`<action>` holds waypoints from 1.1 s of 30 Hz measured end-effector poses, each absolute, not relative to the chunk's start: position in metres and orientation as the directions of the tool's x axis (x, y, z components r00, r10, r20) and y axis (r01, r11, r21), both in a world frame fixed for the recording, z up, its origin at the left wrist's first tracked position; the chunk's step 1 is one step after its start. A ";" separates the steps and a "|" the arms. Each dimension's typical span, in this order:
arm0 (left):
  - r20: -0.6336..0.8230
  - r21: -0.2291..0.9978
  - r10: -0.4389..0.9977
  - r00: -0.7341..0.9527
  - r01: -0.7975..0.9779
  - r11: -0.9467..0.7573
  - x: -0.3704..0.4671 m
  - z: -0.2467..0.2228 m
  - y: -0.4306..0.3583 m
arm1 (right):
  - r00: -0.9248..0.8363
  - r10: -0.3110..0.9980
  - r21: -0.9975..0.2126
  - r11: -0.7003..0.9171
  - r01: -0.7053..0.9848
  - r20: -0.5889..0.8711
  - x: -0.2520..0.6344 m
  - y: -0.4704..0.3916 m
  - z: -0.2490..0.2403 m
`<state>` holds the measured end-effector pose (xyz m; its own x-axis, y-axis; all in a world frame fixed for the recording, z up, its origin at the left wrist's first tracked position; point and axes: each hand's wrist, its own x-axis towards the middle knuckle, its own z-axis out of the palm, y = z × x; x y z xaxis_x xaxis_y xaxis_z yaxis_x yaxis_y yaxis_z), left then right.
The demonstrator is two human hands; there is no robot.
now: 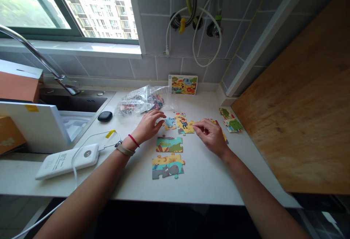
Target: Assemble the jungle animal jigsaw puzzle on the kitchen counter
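My left hand (150, 125) is over the left end of a row of puzzle pieces, its fingers apart and curved beside a light blue piece (170, 123). At the row's middle lies a yellow joined section (185, 123) with a small figure on it. My right hand (210, 134) has its thumb and forefinger pinched at that section's right edge; what they hold, if anything, is too small to tell. More pieces lie partly hidden behind this hand. Nearer to me are a green and teal joined section (169, 145) and one with a grey hippo (168, 166).
A picture card (183, 84) leans on the wall, with a clear bag of pieces (142, 102) to its left. Green pieces (233, 125) lie at the right. A black case (105, 116), a white power bank (68, 160) with a cable and the sink (73, 102) are at the left.
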<state>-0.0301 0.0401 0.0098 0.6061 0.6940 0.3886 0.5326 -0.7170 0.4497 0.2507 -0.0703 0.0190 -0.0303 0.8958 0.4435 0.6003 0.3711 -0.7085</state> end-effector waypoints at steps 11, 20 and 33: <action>0.332 0.442 0.651 0.683 0.497 -0.747 -0.028 0.006 0.037 | -0.005 0.896 -0.715 0.357 0.601 0.443 0.252 -0.068 0.016; 0.264 0.377 0.619 0.740 0.511 -0.772 -0.031 -0.008 0.042 | -0.028 0.919 -0.719 0.326 0.614 0.393 0.254 -0.068 0.015; 0.279 0.432 0.654 0.703 0.517 -0.739 -0.028 -0.008 0.043 | -0.070 0.929 -0.743 0.335 0.580 0.364 0.251 -0.068 0.015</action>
